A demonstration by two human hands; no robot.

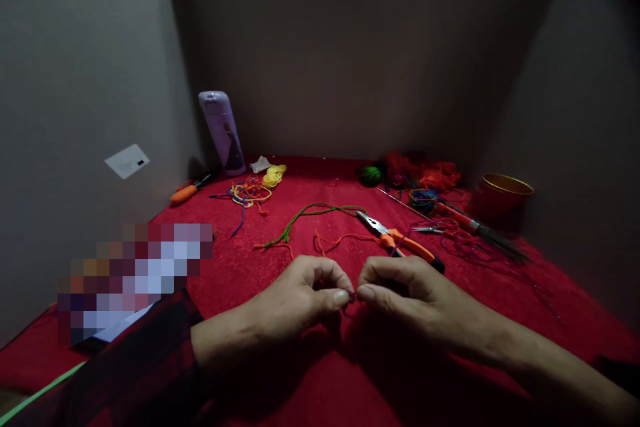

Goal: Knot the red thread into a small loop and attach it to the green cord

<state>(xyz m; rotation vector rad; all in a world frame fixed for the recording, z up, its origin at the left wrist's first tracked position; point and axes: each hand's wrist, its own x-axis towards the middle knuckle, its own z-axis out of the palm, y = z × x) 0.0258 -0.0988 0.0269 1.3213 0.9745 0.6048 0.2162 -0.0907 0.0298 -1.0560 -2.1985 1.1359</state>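
Observation:
Near the front of the red cloth, my left hand (313, 290) and my right hand (405, 290) almost meet at the fingertips. Both are closed in a pinch on a short bit of dark magenta yarn (353, 295), most of which the fingers hide. Just beyond them lie a strand of orange yarn (345, 237) and a looped green yarn cord (305, 209). Long-nose pliers (393, 237) with orange and black handles rest behind my right hand, jaws pointing away to the left.
On the right are small scissors (427, 230), tangled magenta yarn (470, 247), a green yarn ball (371, 175) and a red cup (500, 197). Leftward stand a purple bottle (223, 133), yellow yarn (274, 176), an orange-handled tool (184, 195) and a blurred-out device (145, 280).

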